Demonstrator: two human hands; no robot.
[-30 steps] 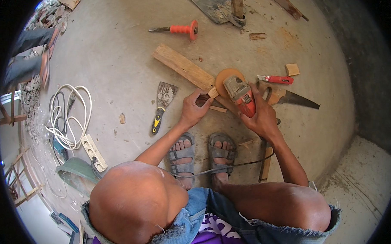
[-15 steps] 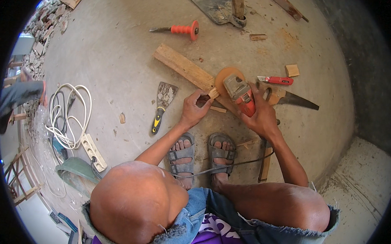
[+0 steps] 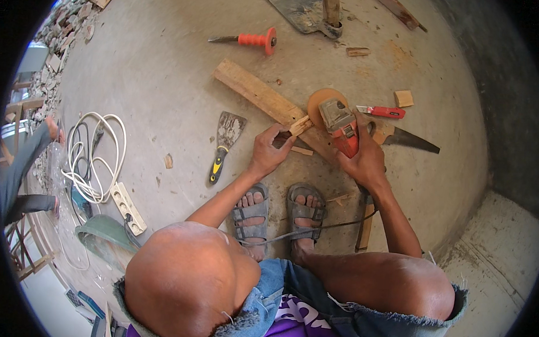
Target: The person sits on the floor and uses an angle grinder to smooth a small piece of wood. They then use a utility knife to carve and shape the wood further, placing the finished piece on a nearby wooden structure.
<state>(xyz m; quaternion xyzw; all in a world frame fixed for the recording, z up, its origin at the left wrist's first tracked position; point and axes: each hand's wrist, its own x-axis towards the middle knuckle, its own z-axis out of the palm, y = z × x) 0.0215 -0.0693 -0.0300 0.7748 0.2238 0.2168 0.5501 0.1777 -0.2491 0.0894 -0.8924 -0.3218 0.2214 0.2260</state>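
Note:
Between the fingertips of my left hand point(image 3: 271, 149) is a small piece of wood point(image 3: 301, 125), its far end close to a brown disc point(image 3: 326, 105). That disc belongs to the red and grey angle grinder point(image 3: 342, 126), which my right hand point(image 3: 365, 160) grips by its body. Beneath both lies a long wooden plank point(image 3: 257, 92), slanting across the floor, partly hidden by the grinder. Whether the disc touches the small piece I cannot tell. From the grinder a dark cord point(image 3: 333, 225) runs back past my sandals.
A putty knife point(image 3: 221, 155), a red-handled chisel point(image 3: 250, 40), a utility knife point(image 3: 380, 112) and a handsaw point(image 3: 413, 139) lie around. At the left are a white power strip point(image 3: 127, 207), coiled cable point(image 3: 113, 145) and a green basin point(image 3: 104, 234). Another person's leg point(image 3: 26, 154) shows at the left edge.
The grinder and my right hand have shifted slightly right, away from the small piece of wood, so more of it shows. At the left edge, the other person's legs have moved.

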